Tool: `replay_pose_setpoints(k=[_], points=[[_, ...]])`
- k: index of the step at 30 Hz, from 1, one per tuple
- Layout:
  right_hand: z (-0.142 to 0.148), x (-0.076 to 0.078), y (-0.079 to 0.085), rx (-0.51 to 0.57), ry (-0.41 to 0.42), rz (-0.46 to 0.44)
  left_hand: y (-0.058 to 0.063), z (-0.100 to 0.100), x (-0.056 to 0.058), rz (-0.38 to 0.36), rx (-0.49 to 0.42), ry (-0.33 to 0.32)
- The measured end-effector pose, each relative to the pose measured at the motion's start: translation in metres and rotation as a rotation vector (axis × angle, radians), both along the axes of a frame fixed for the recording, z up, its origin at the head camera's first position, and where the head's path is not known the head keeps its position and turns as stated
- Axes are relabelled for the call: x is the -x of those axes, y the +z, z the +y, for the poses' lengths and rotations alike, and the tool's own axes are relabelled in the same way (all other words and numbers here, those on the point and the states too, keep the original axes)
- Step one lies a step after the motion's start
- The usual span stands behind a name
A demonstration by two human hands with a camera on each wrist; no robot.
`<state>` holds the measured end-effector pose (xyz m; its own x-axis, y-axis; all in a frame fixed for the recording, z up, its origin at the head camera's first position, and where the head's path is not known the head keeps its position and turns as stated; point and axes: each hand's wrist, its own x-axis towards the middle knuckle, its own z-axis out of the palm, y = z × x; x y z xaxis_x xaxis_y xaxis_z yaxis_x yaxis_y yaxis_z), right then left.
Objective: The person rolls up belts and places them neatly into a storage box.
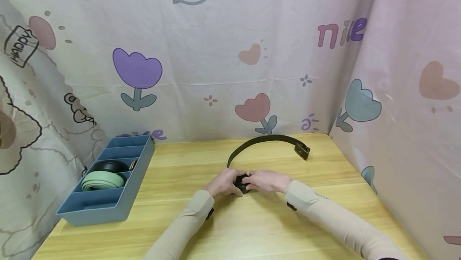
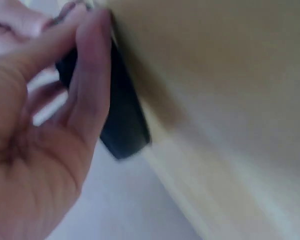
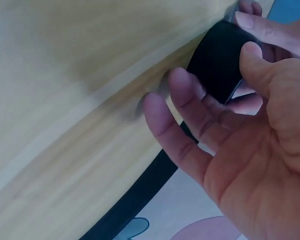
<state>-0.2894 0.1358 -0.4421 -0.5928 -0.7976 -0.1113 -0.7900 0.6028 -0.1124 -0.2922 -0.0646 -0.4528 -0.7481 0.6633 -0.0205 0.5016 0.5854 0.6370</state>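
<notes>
A black belt (image 1: 240, 185) stands on edge on the table, one end wound into a small coil. From the coil its loose strap (image 1: 264, 138) arcs back and to the right, ending in a buckle (image 1: 302, 151). My left hand (image 1: 224, 183) grips the coil from the left with thumb and fingers. On the right side, my right hand (image 1: 269, 181) holds the same coil; in the right wrist view its thumb (image 3: 252, 52) presses the band while two fingers spread beside it. The left wrist view is blurred, and the fingers partly cover the coil.
A blue-grey divided box (image 1: 135, 190) stands at the left of the wooden table (image 1: 252, 228). In its compartments lie a coiled green belt (image 1: 102, 181) and a coiled black belt (image 1: 109, 166) with a metal buckle. Patterned cloth (image 1: 216, 44) hangs behind and at both sides.
</notes>
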Motion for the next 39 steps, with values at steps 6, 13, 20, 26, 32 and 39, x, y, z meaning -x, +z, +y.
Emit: replay_pose_setpoints(k=[6,13,20,26,32,39], points=[[0.003,0.001,0.001,-0.004,0.066,0.008,0.003,-0.005,0.003,-0.21,-0.002,-0.048],[0.004,-0.004,0.002,-0.004,-0.025,-0.032,0.001,0.001,0.004,-0.073,0.038,0.039],[-0.005,-0.013,0.001,-0.017,-0.045,0.033,-0.006,0.008,0.001,0.24,0.159,0.103],[-0.007,-0.013,-0.003,0.016,-0.026,0.062,-0.004,0.003,-0.001,0.153,0.136,0.015],[-0.007,-0.006,-0.001,0.018,0.038,0.024,-0.002,-0.005,0.002,-0.011,0.061,-0.048],[-0.008,-0.01,-0.002,0.046,-0.028,0.013,-0.003,-0.002,0.003,0.131,0.115,0.051]])
